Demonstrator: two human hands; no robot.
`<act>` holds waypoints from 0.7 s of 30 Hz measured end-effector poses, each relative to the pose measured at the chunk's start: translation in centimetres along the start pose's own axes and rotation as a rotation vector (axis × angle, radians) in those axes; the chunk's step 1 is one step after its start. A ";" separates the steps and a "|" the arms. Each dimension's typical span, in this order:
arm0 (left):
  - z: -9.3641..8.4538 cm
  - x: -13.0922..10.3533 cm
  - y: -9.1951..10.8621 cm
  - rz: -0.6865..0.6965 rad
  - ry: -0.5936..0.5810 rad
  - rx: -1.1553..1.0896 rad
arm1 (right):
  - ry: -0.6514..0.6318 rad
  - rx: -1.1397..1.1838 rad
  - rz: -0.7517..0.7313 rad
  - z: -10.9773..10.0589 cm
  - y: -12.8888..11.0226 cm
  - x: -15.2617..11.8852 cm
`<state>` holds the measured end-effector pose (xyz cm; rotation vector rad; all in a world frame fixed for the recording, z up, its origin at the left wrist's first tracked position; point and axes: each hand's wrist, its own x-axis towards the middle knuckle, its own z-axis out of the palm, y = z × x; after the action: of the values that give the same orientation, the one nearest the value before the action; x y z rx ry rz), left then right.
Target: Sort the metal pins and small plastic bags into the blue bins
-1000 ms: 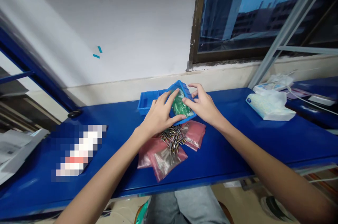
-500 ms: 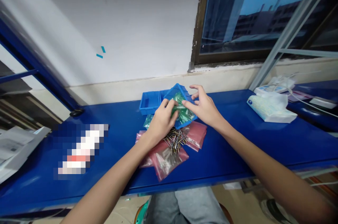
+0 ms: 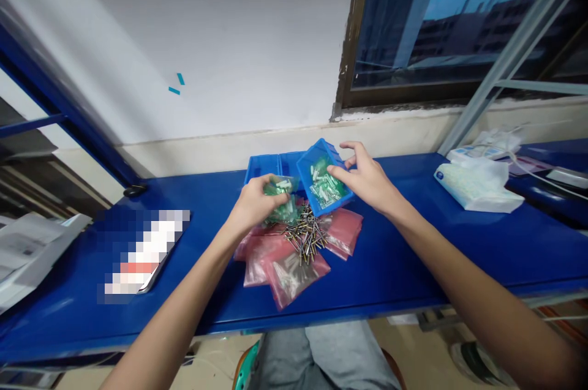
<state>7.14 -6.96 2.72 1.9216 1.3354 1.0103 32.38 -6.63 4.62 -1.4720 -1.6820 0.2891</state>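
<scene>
My left hand (image 3: pixel 258 201) is closed on some green-tinted plastic bags (image 3: pixel 287 211) with small pale pieces inside. My right hand (image 3: pixel 365 177) grips the right wall of a blue plastic bin (image 3: pixel 313 199), thumb inside and fingers behind. The bin is tilted towards me, and more green bags (image 3: pixel 328 185) lie in it. Below both hands, a loose heap of thin metal pins (image 3: pixel 307 237) rests on pink plastic bags (image 3: pixel 263 261). The nearest pink bag (image 3: pixel 294 277) holds small parts that I cannot make out.
Two more blue bins (image 3: pixel 264 165) stand behind my left hand, against the wall. A tissue pack (image 3: pixel 478 188) lies at the right on the blue table (image 3: pixel 404 280). At the left are a blurred-out phone-like object (image 3: pixel 154 249) and a white box with papers (image 3: pixel 37 249).
My left hand has drawn green bags out of the bin and moved left with them. The bin, still in my right hand, has shifted slightly up and right.
</scene>
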 end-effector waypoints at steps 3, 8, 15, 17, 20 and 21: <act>0.5 -1.6 -0.1 -0.050 -0.106 0.021 | 0.032 -0.025 -0.048 -0.4 -0.2 -0.1; 1.8 -4.0 0.9 0.048 0.010 0.365 | 0.120 -0.084 -0.169 -0.4 -0.7 -0.5; 2.3 -5.3 0.5 0.162 0.086 0.616 | 0.140 -0.140 -0.270 0.2 -1.0 -1.0; 2.5 -5.7 0.5 0.210 0.077 0.643 | 0.141 -0.148 -0.268 0.2 -1.2 -1.2; 3.2 -6.4 0.7 0.281 0.034 0.646 | 0.134 -0.170 -0.268 0.4 -1.5 -1.5; 3.5 -6.6 0.8 0.307 0.021 0.658 | 0.128 -0.178 -0.269 0.5 -1.5 -1.7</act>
<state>9.10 -13.60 -0.25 2.6727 1.5457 0.7784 30.87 -8.38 4.64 -1.3382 -1.8111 -0.1009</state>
